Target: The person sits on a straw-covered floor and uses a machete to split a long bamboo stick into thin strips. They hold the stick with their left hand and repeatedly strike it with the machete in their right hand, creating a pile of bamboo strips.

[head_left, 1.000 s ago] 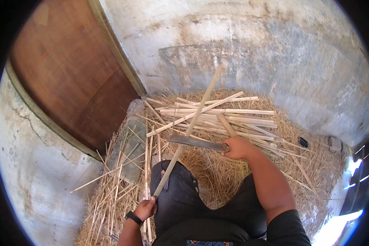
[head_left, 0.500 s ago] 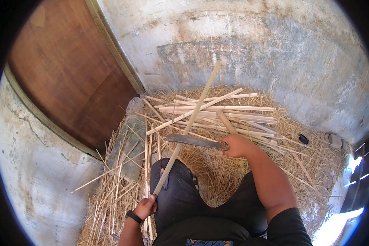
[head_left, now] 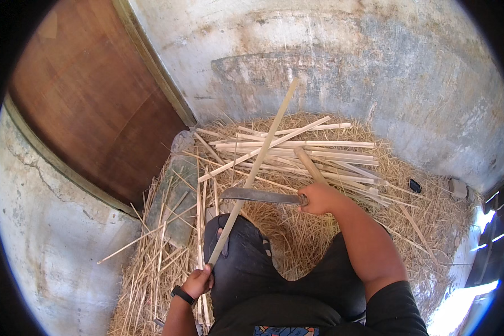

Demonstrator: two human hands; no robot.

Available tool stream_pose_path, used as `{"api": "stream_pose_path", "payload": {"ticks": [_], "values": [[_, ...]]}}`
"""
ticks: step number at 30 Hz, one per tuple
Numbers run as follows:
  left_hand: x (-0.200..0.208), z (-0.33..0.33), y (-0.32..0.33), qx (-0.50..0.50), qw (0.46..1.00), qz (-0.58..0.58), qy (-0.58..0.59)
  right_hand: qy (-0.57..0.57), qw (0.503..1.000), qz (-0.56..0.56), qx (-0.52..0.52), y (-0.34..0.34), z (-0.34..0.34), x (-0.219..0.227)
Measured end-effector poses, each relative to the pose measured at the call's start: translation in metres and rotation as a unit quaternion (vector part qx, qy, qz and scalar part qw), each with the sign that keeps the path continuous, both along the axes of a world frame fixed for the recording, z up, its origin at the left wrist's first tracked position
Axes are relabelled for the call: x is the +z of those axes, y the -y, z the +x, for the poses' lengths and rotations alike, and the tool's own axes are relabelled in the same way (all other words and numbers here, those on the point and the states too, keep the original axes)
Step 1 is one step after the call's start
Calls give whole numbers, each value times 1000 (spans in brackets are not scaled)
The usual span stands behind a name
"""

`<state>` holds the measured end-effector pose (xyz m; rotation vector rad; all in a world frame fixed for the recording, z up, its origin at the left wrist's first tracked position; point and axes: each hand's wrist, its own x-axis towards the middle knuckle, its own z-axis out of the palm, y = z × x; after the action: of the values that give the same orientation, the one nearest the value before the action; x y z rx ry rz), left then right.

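My left hand [head_left: 198,281], wearing a dark watch, is closed around the lower end of a long pale bamboo strip [head_left: 269,140]. The strip slants up and right past my left knee toward the wall. In my right hand [head_left: 318,199] is a machete [head_left: 263,195], its dark blade pointing left and crossing the strip just above the knee. Whether the edge bites into the strip, I cannot tell. A thick round wooden piece [head_left: 309,164] stands out above my right fist; its join to the machete is hidden by the fingers.
Split bamboo strips [head_left: 297,147] lie in a pile ahead, on straw-like shavings [head_left: 280,246]. Thinner slivers [head_left: 151,263] scatter at left. A brown door [head_left: 95,101] and a stained wall [head_left: 341,61] enclose the spot. A small black object [head_left: 414,186] lies at right.
The machete blade has shifted slightly left and down along the strip, toward my knee. My left hand keeps its hold. The whole view has moved a little.
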<state>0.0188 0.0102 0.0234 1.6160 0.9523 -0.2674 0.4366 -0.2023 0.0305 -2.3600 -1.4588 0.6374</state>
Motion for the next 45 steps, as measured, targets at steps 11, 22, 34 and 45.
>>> {"api": "stream_pose_path", "payload": {"ticks": [11,22,34,45], "values": [[1,0,0,-2,1000,-26,13,2,999,46,6,3,1,-2],[-4,-1,-1,10,999,-29,14,4,999,38,5,2,2,-5],[0,1,0,17,999,-33,-1,-1,1000,10,4,1,0,3],[-2,0,-2,14,999,-39,1,2,1000,15,11,1,0,-4]]}}
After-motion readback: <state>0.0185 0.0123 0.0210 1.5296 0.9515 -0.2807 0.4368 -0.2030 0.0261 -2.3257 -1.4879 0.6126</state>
